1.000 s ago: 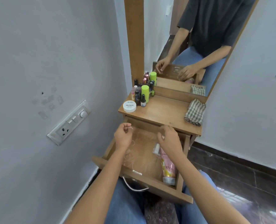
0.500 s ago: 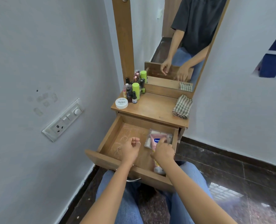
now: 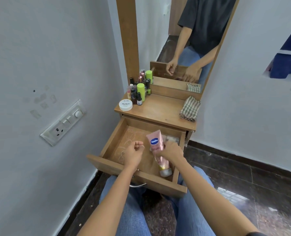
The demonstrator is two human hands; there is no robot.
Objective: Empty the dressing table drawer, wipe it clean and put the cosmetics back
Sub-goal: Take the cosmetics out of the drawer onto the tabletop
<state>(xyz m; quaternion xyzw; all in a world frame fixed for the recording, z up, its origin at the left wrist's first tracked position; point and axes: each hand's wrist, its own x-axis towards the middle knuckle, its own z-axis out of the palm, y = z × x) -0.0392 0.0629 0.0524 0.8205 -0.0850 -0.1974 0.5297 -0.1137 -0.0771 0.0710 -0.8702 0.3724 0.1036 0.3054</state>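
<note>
The wooden drawer of the dressing table stands pulled out over my knees. My right hand grips a pink Vaseline lotion tube and tilts its top end up off the drawer floor at the right side. My left hand hovers over the drawer's middle with fingers curled and nothing in it. A small clear box lies at the drawer's back right corner. On the tabletop stand several small bottles and a white nail polish remover jar.
A folded checked cloth lies at the tabletop's right edge. The mirror rises behind the table. A switch and socket panel sits on the left wall. Dark tiled floor spreads to the right.
My right hand has closed round the pink tube and raised its top end from the drawer floor. The camera view has tilted slightly upward; my left hand stays curled over the drawer.
</note>
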